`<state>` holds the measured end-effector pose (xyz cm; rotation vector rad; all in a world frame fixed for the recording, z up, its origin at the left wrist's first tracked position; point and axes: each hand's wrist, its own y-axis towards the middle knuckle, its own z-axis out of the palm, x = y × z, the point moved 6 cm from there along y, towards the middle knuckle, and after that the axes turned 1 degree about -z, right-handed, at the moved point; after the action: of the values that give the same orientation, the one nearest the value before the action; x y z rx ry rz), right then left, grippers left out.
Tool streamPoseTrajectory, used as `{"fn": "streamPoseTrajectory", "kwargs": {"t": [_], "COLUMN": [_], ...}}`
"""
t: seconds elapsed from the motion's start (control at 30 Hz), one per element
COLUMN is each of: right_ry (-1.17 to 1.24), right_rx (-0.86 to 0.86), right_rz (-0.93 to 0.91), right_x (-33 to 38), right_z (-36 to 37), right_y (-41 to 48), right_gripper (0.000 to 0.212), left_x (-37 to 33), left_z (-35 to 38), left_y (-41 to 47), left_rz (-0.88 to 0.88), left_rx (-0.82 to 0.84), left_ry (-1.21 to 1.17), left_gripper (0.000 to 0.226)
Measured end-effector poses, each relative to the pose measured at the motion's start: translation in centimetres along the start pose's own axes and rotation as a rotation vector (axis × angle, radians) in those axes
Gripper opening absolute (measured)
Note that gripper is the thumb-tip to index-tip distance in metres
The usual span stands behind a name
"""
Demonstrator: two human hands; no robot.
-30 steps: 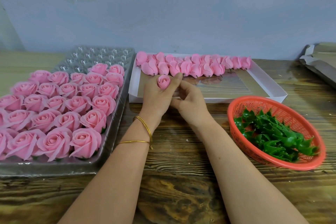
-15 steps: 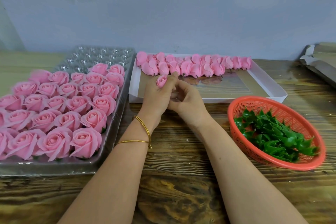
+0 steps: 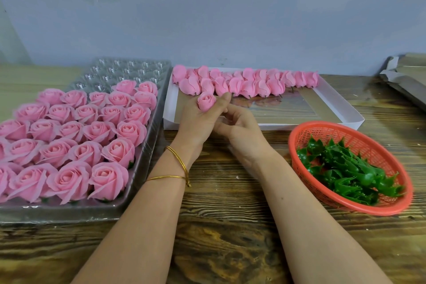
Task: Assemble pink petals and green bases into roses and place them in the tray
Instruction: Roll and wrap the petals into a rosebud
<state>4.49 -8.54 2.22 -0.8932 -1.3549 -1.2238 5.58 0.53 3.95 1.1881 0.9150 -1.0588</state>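
Left fingers (image 3: 221,99) around a pink bud (image 3: 206,101) — right fingers (image 3: 234,112) beside it, grip unclear

1. A wooden table (image 3: 219,249) with dark, streaked grain fills the foreground.
2. A plain grey-blue wall (image 3: 230,18) rises behind it.
3. A shallow white box (image 3: 272,127) with a shiny floor lies at the back.
4. A red mesh basket (image 3: 373,145) sits just in front of the box's right corner.
5. Folded grey cardboard (image 3: 405,76) lies at the far right.
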Motion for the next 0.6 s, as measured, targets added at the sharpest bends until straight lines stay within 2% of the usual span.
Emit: {"fn": "streamPoseTrajectory", "kwargs": {"t": [0.1, 0.23, 0.37, 0.47, 0.6], "right_ry": [0.021, 0.028, -0.091, -0.134, -0.114], "right_rx": [0.023, 0.009, -0.045, -0.109, -0.073], "right_rz": [0.014, 0.027, -0.019, -0.042, -0.042], "right_x": [-0.12, -0.12, 0.24, 0.3, 0.48], "right_z": [0.18, 0.37, 0.29, 0.02, -0.08], "right_y": [0.09, 0.08, 0.05, 0.14, 0.0], "right_gripper": [0.028, 0.03, 0.04, 0.036, 0.029], "left_x": [0.13, 0.42, 0.61, 0.42, -0.09], "left_z": [-0.08, -0.19, 0.05, 0.24, 0.33], "left_y": [0.02, -0.01, 0.0, -0.08, -0.21], "left_rz": [-0.014, -0.049, -0.072, -0.051, 0.002], "left_rx": [0.014, -0.026, -0.05, -0.03, 0.027], "left_ry": [0.003, -0.006, -0.046, -0.059, -0.063], "left_gripper": [0.024, 0.03, 0.032, 0.03, 0.033]}}
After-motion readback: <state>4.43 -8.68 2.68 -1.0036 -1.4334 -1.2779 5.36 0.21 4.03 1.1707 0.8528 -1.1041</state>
